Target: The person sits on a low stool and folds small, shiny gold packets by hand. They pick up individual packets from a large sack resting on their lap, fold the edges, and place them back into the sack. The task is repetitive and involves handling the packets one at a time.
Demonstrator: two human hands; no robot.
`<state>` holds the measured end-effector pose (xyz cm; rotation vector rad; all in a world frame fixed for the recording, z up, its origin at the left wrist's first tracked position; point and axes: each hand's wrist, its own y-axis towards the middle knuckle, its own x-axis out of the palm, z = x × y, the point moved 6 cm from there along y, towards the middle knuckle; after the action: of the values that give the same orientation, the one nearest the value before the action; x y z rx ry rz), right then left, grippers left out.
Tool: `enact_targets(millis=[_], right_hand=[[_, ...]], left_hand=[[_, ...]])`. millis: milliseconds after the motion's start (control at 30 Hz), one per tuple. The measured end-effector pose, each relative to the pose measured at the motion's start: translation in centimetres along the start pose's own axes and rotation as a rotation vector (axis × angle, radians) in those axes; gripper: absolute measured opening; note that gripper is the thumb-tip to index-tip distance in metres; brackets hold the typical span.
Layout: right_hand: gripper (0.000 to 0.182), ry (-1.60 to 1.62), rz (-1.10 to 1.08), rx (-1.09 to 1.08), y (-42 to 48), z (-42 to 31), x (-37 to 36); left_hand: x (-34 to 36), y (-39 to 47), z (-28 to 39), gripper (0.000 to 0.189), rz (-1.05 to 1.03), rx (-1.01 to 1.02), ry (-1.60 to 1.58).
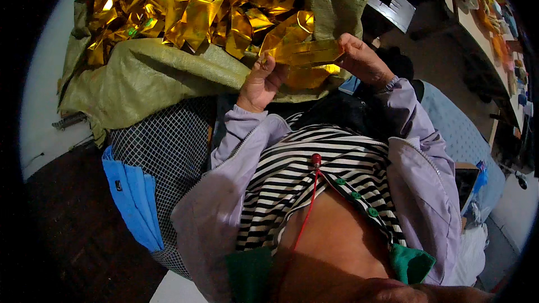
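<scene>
A strip of shiny gold film (309, 53) is stretched between my two hands. My left hand (262, 81) pinches its left end between thumb and fingers. At the other end, my right hand (365, 61) grips the strip by its fingertips. Just beyond lies a heap of creased gold film pieces (196, 19) in a wide-mouthed olive woven sack (168, 80). The sack's folded rim passes behind my left hand. More gold film shows under the strip, and I cannot tell whether it is joined to it.
A blue folded cloth (132, 200) hangs on a mesh-patterned surface (162, 134) at my left. To the right stands a table (476, 33) crowded with small items. A pale panel with a dark cutout (389, 2) is beyond the sack. Light-blue dotted fabric (454, 126) lies by my right arm.
</scene>
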<state>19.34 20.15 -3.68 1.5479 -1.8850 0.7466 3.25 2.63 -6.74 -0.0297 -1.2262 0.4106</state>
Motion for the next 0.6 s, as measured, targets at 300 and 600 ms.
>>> enact_targets(millis=[300, 600], right_hand=[[0.019, 0.062, 0.133, 0.038, 0.3, 2.3, -2.3], [0.025, -0.218, 0.17, -0.021, 1.1, 1.0, 0.2]], left_hand=[[0.2, 0.1, -0.7, 0.03, 0.054, -0.06, 0.136], [-0.3, 0.4, -0.7, 0.031, 0.019, -0.054, 0.331]])
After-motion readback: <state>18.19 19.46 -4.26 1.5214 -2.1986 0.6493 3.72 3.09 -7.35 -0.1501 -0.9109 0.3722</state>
